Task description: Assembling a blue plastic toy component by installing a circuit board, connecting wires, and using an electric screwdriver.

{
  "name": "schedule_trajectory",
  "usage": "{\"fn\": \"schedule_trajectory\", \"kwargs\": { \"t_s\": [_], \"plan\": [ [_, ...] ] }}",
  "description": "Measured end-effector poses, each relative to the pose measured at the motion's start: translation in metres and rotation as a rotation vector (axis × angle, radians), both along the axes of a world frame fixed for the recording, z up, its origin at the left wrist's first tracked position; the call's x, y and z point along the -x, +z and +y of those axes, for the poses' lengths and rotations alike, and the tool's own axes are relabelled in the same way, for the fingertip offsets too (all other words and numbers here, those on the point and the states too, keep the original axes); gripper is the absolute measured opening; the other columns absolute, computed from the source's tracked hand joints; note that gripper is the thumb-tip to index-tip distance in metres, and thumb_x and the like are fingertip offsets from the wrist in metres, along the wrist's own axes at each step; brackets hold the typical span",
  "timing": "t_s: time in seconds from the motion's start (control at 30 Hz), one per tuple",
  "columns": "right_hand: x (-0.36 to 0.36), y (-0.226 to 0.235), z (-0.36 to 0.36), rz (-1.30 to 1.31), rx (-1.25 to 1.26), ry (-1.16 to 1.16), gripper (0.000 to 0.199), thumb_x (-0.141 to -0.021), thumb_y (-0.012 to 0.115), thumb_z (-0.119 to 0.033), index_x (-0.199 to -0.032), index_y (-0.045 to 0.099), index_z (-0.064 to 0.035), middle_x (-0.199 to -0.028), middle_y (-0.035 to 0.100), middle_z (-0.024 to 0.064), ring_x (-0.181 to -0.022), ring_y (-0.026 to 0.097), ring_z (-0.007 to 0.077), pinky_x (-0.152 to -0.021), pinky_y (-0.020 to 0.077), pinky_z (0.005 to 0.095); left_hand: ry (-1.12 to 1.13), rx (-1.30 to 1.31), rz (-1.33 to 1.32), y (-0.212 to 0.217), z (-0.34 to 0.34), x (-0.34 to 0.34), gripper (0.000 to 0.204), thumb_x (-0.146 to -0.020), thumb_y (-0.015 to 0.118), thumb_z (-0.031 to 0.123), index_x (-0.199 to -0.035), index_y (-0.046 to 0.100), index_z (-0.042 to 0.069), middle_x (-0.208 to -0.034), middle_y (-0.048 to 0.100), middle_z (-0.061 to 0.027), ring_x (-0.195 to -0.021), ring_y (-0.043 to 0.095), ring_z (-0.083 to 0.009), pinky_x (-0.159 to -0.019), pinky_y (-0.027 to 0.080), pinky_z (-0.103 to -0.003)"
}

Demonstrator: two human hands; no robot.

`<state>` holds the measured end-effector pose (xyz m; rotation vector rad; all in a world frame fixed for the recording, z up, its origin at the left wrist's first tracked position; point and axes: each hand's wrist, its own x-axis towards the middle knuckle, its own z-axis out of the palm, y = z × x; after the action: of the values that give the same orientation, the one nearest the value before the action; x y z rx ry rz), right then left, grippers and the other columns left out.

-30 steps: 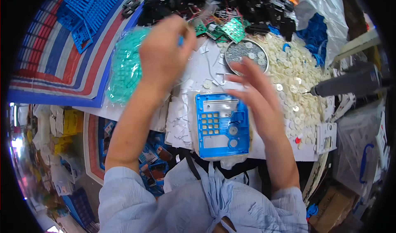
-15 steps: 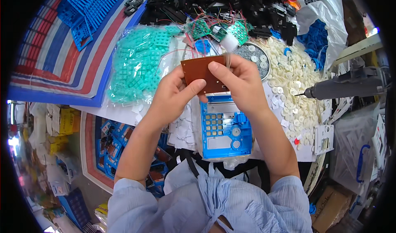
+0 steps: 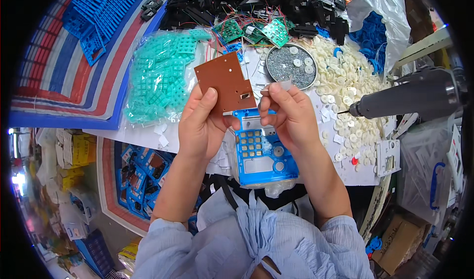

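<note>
Brown circuit board point(image 3: 224, 83) pinched at its lower edge in the left hand point(image 3: 202, 126), raised above the blue keypad housing point(image 3: 261, 150) on the bench — right hand point(image 3: 291, 113) fingers grasping a small pale part; likely fitting stage — next, careful alignment.

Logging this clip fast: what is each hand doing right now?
Left hand: closed on a brown circuit board.
Right hand: fingertips pinch a small pale piece; what it is cannot be told.
</note>
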<state>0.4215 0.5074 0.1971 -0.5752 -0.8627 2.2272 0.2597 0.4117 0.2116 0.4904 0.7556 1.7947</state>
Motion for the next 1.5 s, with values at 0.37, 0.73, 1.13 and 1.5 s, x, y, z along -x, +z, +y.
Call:
{"fn": "schedule_trajectory", "kwargs": {
  "t_s": [0.37, 0.73, 1.13, 1.5],
  "plan": [
    [0.008, 0.030, -0.001, -0.223, -0.289, 0.044, 0.031, -0.091, 0.075, -0.027, -0.106, 0.070, 0.0004, -0.084, 0.067, 0.0028, -0.064, 0.057, 0.0065, -0.056, 0.0471, 0.0209, -0.099, -0.037, 0.092, -0.028, -0.018, 0.002, 0.040, -0.105, 0.051, 0.025, -0.137, 0.045, 0.002, -0.110, 0.068, -0.0145, -0.086, 0.071, -0.0198, -0.055, 0.058, -0.030],
    [0.013, 0.013, -0.016, 0.064, 0.167, -0.027, 0.012, -0.094, 0.072, -0.013, -0.099, 0.066, -0.0034, -0.079, 0.064, 0.0009, -0.064, 0.059, 0.0073, -0.052, 0.0470, 0.0221, 0.070, -0.110, 0.069, -0.030, -0.020, 0.004, 0.034, -0.107, 0.046, 0.023, -0.137, 0.045, 0.008, -0.108, 0.067, -0.0114, -0.080, 0.066, -0.0159, -0.053, 0.054, -0.026],
    [-0.023, 0.013, -0.033, -0.607, -0.609, 0.008, 0.021, -0.092, 0.073, -0.023, -0.087, 0.067, -0.0035, -0.069, 0.063, 0.0086, -0.050, 0.055, 0.0149, -0.047, 0.0424, 0.0307, 0.162, -0.101, 0.146, -0.026, -0.023, -0.005, 0.033, -0.106, 0.048, 0.020, -0.133, 0.046, 0.001, -0.117, 0.066, -0.0168, -0.093, 0.072, -0.0243, -0.061, 0.061, -0.033],
    [-0.023, 0.032, 0.001, -0.222, -1.417, -0.033, 0.013, -0.089, 0.070, -0.011, -0.094, 0.065, 0.0003, -0.096, 0.069, 0.0154, -0.085, 0.066, 0.0325, -0.073, 0.0526, 0.0381, 0.053, -0.101, 0.182, -0.033, -0.030, -0.001, 0.037, -0.105, 0.048, 0.022, -0.134, 0.042, 0.000, -0.114, 0.066, -0.0188, -0.087, 0.072, -0.0247, -0.056, 0.059, -0.033]
  ]
}}
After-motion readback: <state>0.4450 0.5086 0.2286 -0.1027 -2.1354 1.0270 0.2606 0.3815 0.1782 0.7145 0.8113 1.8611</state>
